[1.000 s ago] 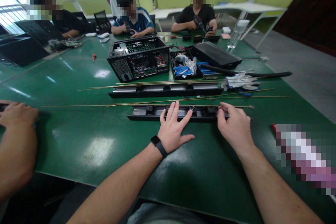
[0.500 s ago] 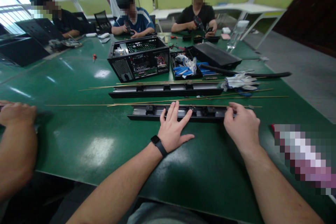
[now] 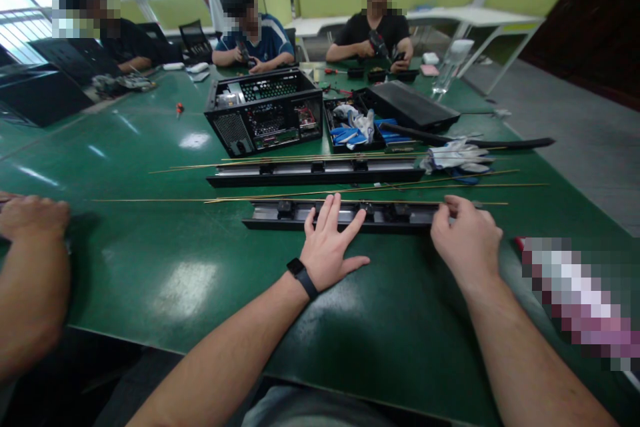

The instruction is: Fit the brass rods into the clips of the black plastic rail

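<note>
My left hand (image 3: 330,240) lies with fingers spread across the front black channel rail (image 3: 270,222), fingertips over its far edge. Black blocks (image 3: 400,211) sit inside that rail, some partly covered by the hand. At the rail's right end, my right hand (image 3: 467,233) is pinched on a thin brass rod (image 3: 150,200). This rod runs along the rail's far edge and sticks out past it on both sides; the exact grip point is hidden by the fingers. More brass rods (image 3: 520,184) lie just behind it.
Behind is a second black rail (image 3: 320,179) with rods along it. Farther back stand an open computer case (image 3: 265,117), a tray of gloves (image 3: 353,127) and a black panel (image 3: 413,103). Another person's arm (image 3: 35,267) rests at left; co-workers sit opposite.
My right hand has moved slightly to the right, and the brass rod has slid right with it. My left hand has stayed in place on the rail.
</note>
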Tool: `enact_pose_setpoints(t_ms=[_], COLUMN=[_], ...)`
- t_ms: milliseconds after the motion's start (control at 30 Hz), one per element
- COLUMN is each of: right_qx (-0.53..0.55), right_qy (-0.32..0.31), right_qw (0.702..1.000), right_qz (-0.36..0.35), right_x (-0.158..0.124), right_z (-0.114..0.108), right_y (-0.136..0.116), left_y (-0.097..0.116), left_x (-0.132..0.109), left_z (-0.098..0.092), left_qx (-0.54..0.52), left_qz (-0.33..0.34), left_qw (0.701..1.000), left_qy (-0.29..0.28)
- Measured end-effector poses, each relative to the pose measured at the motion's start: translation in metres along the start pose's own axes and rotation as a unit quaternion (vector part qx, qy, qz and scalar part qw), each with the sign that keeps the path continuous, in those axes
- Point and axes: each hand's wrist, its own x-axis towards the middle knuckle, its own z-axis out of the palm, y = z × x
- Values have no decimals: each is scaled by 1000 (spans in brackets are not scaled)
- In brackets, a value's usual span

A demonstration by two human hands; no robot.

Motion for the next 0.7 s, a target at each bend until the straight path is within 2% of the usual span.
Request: enact_pose_setpoints(t_ms=[400,700], right_qx=[65,76], right_qy=[-31,-51], right_qw=[989,985], right_qz=[-127,-144], right_x=[-14,-14], right_z=[11,7], right_y=[-11,-12], left_y=[0,2], left_x=[-1,-1], left_z=[2,0], left_qx=[10,6], left_qz=[1,-4], left_qw=[1000,1000], left_qy=[9,7])
